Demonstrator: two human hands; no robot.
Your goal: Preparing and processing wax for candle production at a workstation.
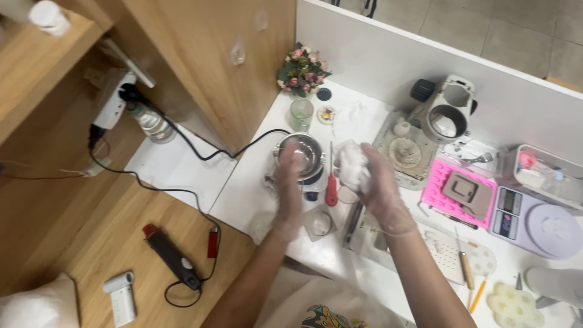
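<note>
A black heat tool lies on the wooden floor at left. Over the white table, the gloved left hand hovers open-fingered above a steel pot; the gloved right hand clasps a crumpled white wad. Farther right sit a pink mould and a white scale.

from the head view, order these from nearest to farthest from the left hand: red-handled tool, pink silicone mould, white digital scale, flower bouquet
1. Red-handled tool, just right of the left hand.
2. Small pink flower bouquet, up by the white partition.
3. Pink silicone mould, past the right hand.
4. White digital scale, farthest, at the right edge.
</note>
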